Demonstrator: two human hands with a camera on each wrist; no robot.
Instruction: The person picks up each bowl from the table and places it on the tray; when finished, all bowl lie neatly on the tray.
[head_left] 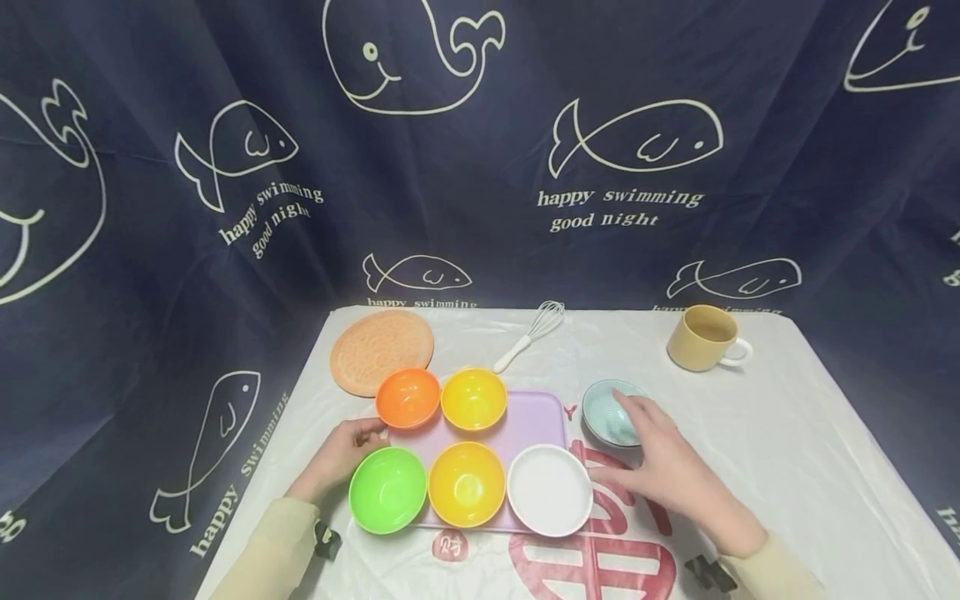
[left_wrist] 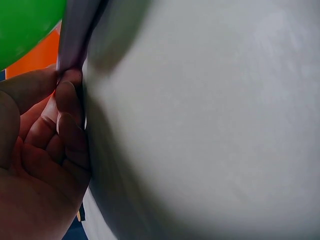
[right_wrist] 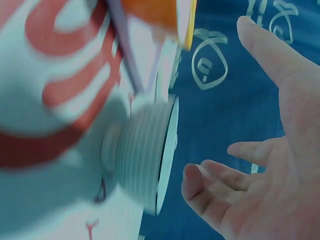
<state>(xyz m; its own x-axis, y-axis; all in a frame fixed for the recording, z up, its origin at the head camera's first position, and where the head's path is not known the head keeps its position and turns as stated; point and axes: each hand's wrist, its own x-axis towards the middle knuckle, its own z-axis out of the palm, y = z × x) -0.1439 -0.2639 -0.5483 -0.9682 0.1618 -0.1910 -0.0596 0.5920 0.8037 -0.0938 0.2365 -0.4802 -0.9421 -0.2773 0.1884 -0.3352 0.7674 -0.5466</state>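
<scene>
My left hand point(head_left: 341, 457) pinches the left edge of a purple tray point(head_left: 536, 418), thumb above and fingers curled at the rim, as the left wrist view shows. On the tray sit an orange bowl point(head_left: 408, 400), two yellow bowls, one at the back point(head_left: 474, 400) and one in front point(head_left: 467, 485), a green bowl point(head_left: 387, 490) and a white bowl point(head_left: 550, 490). Over a light blue bowl point(head_left: 602, 407), right of the tray, hovers my right hand point(head_left: 667, 462), fingers spread. In the right wrist view a gap shows between its fingers and the ribbed blue bowl point(right_wrist: 145, 155).
An orange round plate point(head_left: 382, 350) lies at the back left, partly behind the orange bowl. Behind the tray is a whisk point(head_left: 528, 335) with a white handle. A tan mug point(head_left: 701, 340) stands at the back right. A dark curtain point(head_left: 480, 183) hangs beyond the table.
</scene>
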